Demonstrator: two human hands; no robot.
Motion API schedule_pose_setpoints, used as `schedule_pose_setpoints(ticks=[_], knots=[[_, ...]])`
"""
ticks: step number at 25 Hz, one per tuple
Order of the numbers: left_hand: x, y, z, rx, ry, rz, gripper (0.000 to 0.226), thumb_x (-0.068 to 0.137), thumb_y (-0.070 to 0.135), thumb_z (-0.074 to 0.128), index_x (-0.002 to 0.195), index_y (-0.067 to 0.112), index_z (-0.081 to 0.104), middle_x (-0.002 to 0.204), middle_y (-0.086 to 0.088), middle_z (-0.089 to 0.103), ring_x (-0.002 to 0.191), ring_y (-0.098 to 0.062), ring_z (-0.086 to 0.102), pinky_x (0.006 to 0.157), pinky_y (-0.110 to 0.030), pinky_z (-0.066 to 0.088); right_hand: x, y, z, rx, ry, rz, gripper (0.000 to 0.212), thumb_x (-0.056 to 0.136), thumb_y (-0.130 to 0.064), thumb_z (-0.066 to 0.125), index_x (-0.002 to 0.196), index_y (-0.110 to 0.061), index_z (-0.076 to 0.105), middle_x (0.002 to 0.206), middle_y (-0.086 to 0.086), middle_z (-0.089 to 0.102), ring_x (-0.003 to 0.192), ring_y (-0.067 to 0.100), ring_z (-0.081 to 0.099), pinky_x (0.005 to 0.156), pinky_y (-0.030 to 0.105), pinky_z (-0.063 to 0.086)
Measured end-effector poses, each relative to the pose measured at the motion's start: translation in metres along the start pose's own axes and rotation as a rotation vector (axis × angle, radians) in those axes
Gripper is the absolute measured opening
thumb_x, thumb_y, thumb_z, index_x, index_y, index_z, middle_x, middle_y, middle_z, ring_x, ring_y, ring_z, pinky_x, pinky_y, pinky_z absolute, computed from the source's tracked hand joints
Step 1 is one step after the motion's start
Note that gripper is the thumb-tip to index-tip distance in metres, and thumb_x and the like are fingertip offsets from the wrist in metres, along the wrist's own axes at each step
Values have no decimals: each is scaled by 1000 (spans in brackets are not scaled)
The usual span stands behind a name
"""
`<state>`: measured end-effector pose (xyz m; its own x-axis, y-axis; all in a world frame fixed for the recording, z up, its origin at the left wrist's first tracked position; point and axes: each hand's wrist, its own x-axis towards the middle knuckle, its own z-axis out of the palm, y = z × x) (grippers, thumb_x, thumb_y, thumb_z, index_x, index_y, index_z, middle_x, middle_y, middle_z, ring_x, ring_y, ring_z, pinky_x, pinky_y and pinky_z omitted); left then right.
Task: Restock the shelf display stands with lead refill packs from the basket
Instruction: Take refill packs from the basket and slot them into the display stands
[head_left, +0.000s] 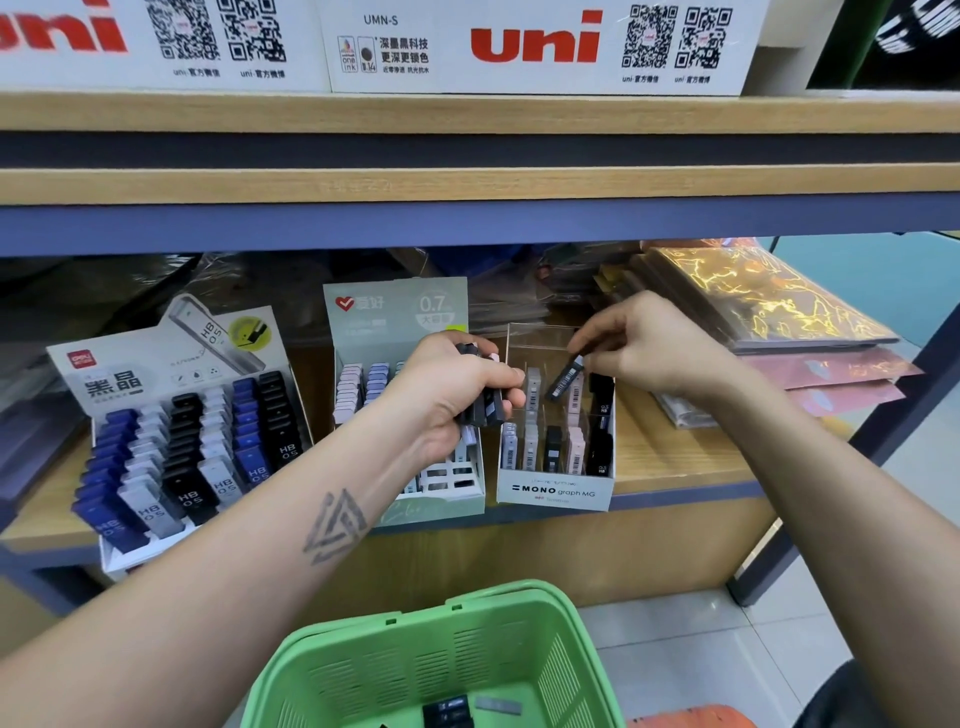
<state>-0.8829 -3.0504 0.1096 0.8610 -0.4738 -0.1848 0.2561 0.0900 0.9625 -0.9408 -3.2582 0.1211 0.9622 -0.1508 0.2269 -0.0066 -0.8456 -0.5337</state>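
My left hand (447, 387) grips a bundle of dark lead refill packs (488, 408) in front of the green 0.7 display stand (400, 317). My right hand (649, 345) pinches a single black refill pack (565, 378), tilted, above the white MONO graph display stand (553, 491). That stand holds several upright packs in grey, black and pink. The green basket (415, 665) sits below my arms, with a few dark packs (449, 709) on its bottom.
A larger display stand (88, 395) of blue, white and black HB 0.5 packs stands at the left of the wooden shelf (670, 462). Stacks of wrapped orange and pink items (769, 306) lie at the right. White uni boxes (535, 47) sit on the shelf above.
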Motion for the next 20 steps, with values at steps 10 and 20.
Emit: schedule_pose_setpoints(ticks=[10,20], knots=[[0,-1,-6,1,5,3,39,81,-19,67,110,1,52,68,-18,63,50,-22,64,45,-25,51,9,-3,28,-341,63,-89,23,89,-8,74,109,-17,76,106,3,73,95,18,68,83,34,59],[2,-4,-7,14,1,-10,41,82,-18,67,116,-2,53,80,-22,61,51,-22,64,46,-26,52,10,-13,34,-528,145,-65,17,88,-15,73,101,-25,75,99,-2,74,94,22,68,93,42,52]])
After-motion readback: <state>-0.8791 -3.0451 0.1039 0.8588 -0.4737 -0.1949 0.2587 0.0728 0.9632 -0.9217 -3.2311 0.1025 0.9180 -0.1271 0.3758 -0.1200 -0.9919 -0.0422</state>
